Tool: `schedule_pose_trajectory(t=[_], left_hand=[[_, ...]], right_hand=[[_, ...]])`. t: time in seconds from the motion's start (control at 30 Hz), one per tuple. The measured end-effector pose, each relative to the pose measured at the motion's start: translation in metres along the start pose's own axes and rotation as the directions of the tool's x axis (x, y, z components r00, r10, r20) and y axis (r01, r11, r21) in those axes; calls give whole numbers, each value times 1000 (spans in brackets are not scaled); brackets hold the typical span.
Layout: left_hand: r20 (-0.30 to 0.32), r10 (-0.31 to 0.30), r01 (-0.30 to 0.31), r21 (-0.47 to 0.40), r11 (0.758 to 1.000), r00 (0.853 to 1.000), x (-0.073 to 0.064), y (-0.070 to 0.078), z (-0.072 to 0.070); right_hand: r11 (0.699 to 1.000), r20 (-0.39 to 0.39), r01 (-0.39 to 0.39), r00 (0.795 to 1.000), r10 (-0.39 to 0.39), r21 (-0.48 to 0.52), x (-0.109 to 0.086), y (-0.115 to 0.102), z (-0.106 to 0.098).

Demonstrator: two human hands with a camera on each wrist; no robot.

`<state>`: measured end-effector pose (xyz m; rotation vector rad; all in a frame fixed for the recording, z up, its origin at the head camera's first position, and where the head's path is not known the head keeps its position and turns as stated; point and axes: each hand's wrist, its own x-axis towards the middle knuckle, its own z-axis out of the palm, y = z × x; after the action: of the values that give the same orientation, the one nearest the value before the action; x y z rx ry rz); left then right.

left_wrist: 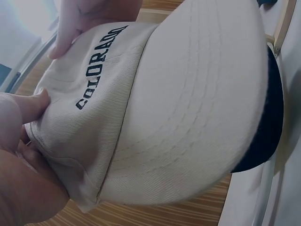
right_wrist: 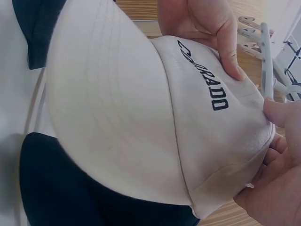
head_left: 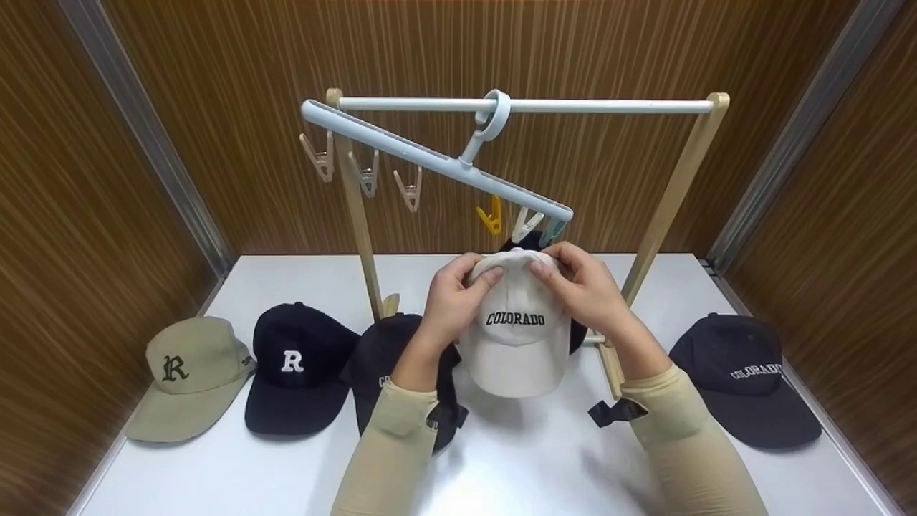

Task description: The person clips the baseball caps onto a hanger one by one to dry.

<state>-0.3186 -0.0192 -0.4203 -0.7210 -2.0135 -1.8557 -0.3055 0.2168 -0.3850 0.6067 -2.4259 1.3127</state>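
Both hands hold an off-white baseball cap [head_left: 514, 369] by the top of its crown, brim down, with black COLORADO lettering facing the head camera. My left hand [head_left: 453, 301] grips the left side, its thumb pressed on the crown front. Opposite it, my right hand [head_left: 593, 292] grips the right side in the same way, with fingers tucked behind the fabric. Just above the crown hang a white clip [head_left: 528, 225] and a teal clip [head_left: 553, 231] from the low end of a pale blue hanger [head_left: 423, 153]. A dark cap [head_left: 578, 335] shows partly behind the off-white one.
The hanger tilts down to the right on a rack rail [head_left: 609, 107]. A yellow clip [head_left: 491, 216] and several others hang from it. A khaki cap [head_left: 190, 365], a black R cap [head_left: 301, 358] and a dark cap [head_left: 380, 351] lie left; another dark cap [head_left: 738, 365] lies right.
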Motion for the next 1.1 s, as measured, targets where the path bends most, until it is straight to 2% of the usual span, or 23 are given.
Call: schedule_pose_trajectory(t=[0.7,0.9,1.1], left_hand=[[4,35,-36,33,999,999,16,18,-6],[6,34,-34,28,999,999,18,19,-6],[3,43,-43,31,999,999,20,20,-6]], right_hand=[[996,-56,47,998,-43,77,15,-7,-1],[994,-77,68,995,-61,82,18,-7,-3],[997,-105,44,994,-36,67,22,-8,-4]])
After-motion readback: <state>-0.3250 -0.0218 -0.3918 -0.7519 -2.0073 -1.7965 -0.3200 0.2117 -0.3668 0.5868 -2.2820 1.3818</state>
